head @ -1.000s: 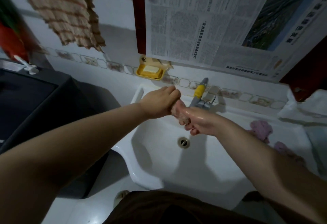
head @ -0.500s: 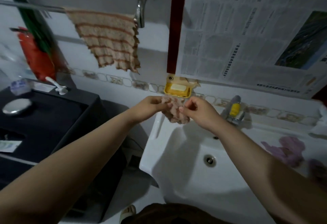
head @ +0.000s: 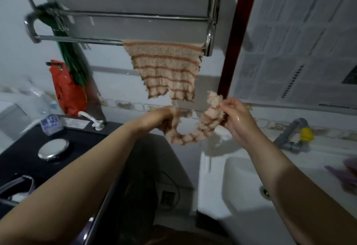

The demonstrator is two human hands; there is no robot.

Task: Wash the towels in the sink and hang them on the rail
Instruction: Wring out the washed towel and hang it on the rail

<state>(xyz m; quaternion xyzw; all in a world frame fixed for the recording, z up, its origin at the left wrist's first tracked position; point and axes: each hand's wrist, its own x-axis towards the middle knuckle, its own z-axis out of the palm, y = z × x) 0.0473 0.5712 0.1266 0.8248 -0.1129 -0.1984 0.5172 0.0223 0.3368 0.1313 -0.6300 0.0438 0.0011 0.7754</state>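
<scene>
- Now: left hand (head: 164, 118) grips one end of the wrung striped towel (head: 190, 129), fingers curled round it; right hand (head: 234, 120) pinches the other end, which pokes up above the fingers. Both wet.
- Towel hangs in a twisted U between the two hands, in the air left of the sink (head: 241, 177), below the rail (head: 77, 40). Not on the rail yet.
- A matching hung towel (head: 166, 70) already drapes the right part of the rail, just above the held one; bare rail lies to its left.
- Step in hand, as I judge it: untwist and spread before hanging. Do it well: keep both ends held, pull the hands apart to shake out the twist, find a straight edge, lift it over the bare rail left of the hung towel, drape evenly so it won't slide off, and don't drag the hung one.
- Risk: dripping onto the dark counter (head: 63, 134), so stay over the sink while untwisting.
- Purple cloths (head: 345, 175) sit at the sink's right edge, likely still to wash.
- Versus half a second ago: hands were close together bunching the towel by the soap dish; now they are spread and raised, the towel is stretched out long, and the view has tilted up so the whole rail shows and the soap dish is hidden.
</scene>
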